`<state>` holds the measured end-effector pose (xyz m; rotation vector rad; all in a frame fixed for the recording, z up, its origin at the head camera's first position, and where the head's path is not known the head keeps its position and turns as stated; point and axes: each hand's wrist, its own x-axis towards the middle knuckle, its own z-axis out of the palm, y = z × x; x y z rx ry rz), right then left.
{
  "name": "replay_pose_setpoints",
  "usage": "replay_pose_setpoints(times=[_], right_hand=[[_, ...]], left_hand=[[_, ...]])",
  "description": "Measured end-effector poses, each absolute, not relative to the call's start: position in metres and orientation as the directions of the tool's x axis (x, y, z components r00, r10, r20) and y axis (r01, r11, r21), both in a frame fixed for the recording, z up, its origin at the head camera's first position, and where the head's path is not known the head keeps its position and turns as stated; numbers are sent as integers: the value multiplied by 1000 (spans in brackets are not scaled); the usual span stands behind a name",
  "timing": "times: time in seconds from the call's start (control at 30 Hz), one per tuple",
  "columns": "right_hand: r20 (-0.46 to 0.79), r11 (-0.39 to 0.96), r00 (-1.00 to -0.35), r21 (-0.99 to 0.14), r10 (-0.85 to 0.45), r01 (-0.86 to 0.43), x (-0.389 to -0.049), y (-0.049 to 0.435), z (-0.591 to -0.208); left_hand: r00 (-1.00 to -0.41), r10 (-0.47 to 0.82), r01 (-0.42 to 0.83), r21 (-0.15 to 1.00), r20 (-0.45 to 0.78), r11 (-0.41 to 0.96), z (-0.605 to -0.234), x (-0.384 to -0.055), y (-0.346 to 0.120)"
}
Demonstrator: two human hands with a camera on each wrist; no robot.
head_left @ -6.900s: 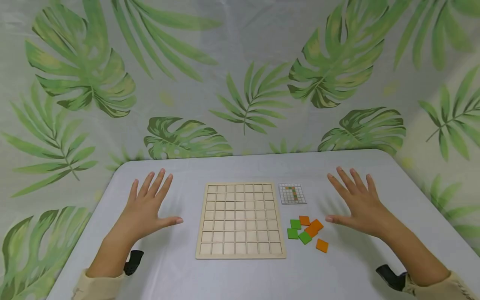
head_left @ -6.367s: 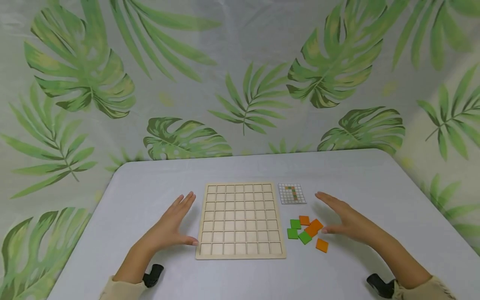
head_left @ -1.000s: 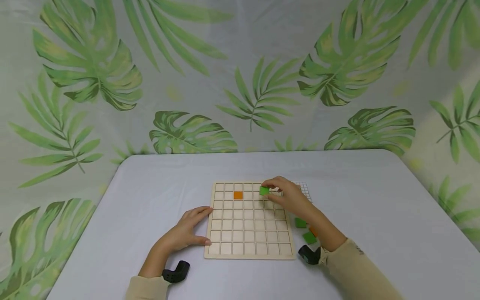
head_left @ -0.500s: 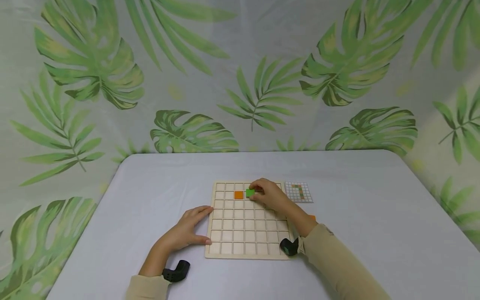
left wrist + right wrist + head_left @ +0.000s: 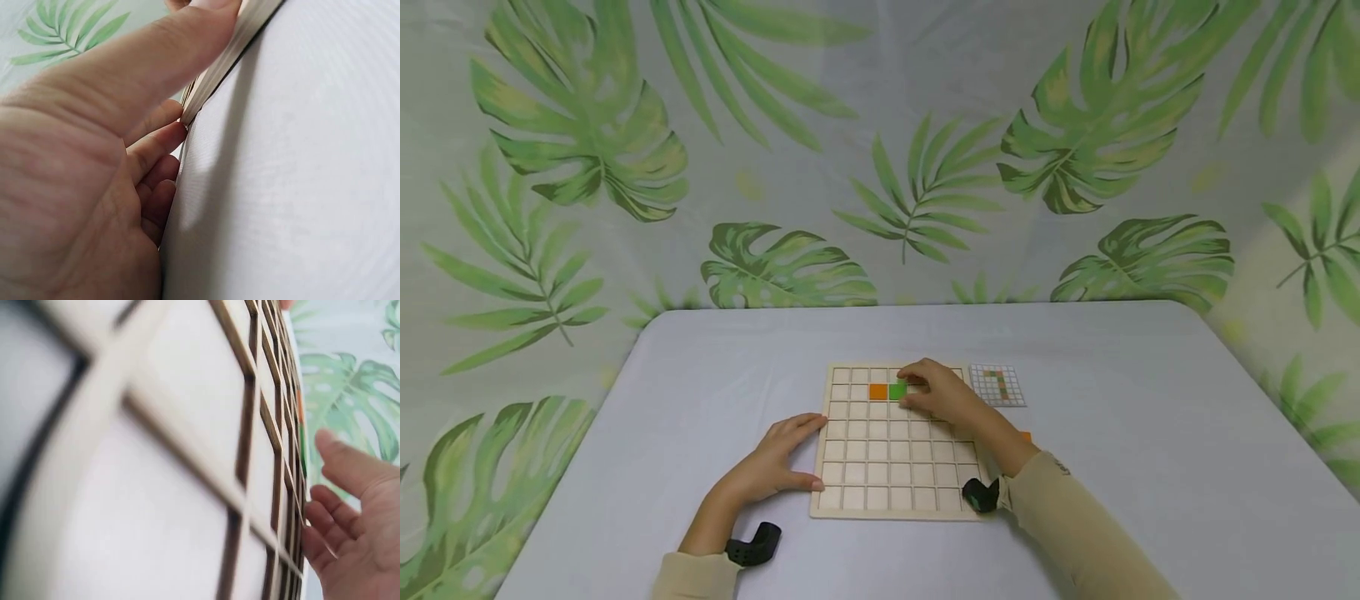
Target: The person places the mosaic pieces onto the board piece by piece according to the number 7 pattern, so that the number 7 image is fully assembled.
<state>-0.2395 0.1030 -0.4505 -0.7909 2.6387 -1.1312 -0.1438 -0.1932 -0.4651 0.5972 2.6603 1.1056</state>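
A wooden grid board (image 5: 887, 514) lies on the table. In one of its cells near the far side sits an orange square tile (image 5: 877, 392), with a green square tile (image 5: 896, 392) flat in the cell to its right. My right hand (image 5: 942, 392) is over the board, thumb and index fingertips apart at the green tile's near and far edges. The right wrist view shows this hand (image 5: 362, 519) low over the grid, fingers loosely bent. My left hand (image 5: 767, 462) touches the board's left edge with thumb and extended fingers; its thumb (image 5: 156, 59) presses the side in the left wrist view.
A small pattern card (image 5: 997, 385) with a printed grid lies right of the board. Part of another orange tile (image 5: 1026, 436) shows behind the right forearm, which hides the area there. A leaf-print cloth (image 5: 790, 167) hangs behind the white table (image 5: 1090, 375).
The right hand has carried the green tile left across the board, and it now lies flat beside the orange tile, fingers parted around it. The left hand stays at the board's edge.
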Motion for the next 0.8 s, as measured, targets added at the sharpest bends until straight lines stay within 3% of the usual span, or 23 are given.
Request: replay_pose_setpoints(times=[0.2,0.43,0.8], right_hand=[[89,538,-859,-746,-505,-394,-233,126,-437],[180,537,-851,-706,-494,-461,-212,163,-421],[80,646,-900,-669,-428,-367,-177,231,-434]], left_hand=[[-907,420,276,703,-36,655,-466,-144,-192],[-911,411,263,706,-44,658,-465,-144,-191],[-909,415,279,699,-28,658,-466,-144,-191]])
